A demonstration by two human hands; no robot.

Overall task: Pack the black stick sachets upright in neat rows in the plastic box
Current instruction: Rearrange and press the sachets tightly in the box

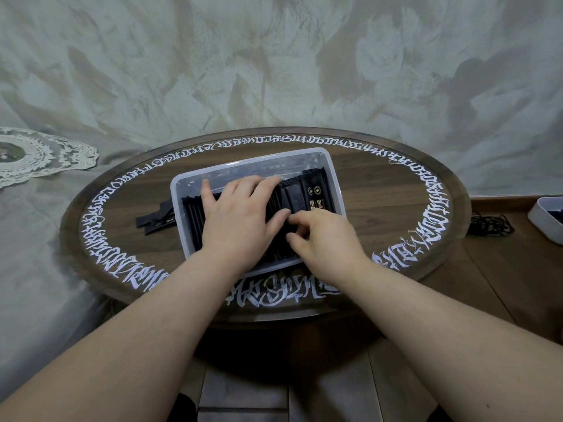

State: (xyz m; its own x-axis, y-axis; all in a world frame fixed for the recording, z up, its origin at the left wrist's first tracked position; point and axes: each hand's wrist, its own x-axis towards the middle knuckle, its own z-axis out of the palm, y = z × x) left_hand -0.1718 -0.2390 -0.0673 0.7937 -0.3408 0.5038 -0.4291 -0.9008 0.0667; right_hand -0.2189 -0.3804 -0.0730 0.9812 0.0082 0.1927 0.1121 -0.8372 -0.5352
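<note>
— Sachets (pixel 315 193), black sticks, standing packed in the plastic box (pixel 182 190), and both hands are down in there with them. The left hand (pixel 240 217) lies flat over the row, its fingers (pixel 243 182) spread wide and straight, pressing the tops. The right hand (pixel 323 236) is just beside it, fingers (pixel 294 222) curled in among the sticks. Whether they pinch one or only nudge it, I cannot tell.

— What would spoil it, do you think?

— The row leaning, I'd say. Beyond the left fingertips the box looks unfilled, so if that flat hand lifts, the sticks under it could topple toward that gap like dominoes. And the right fingers are wedged into a tight spot; tugging there might drag a neighbour up crooked.

— Anything in the way?

— The hands themselves, mostly: they cover the middle of the box, so I can't judge how straight the rows are beneath. The near wall of the box sits under the wrists.

— And around them?

— A few loose sachets (pixel 155 217) lie flat on the round wooden surface (pixel 396 208), outside the box, left of the left hand. Those aren't packed yet. Far off to the right of the right fingers there's a white tray (pixel 545 217) at the edge, and a tangle of black cord (pixel 490 225). A lace doily (pixel 39 155) sits well away to the left.
</note>
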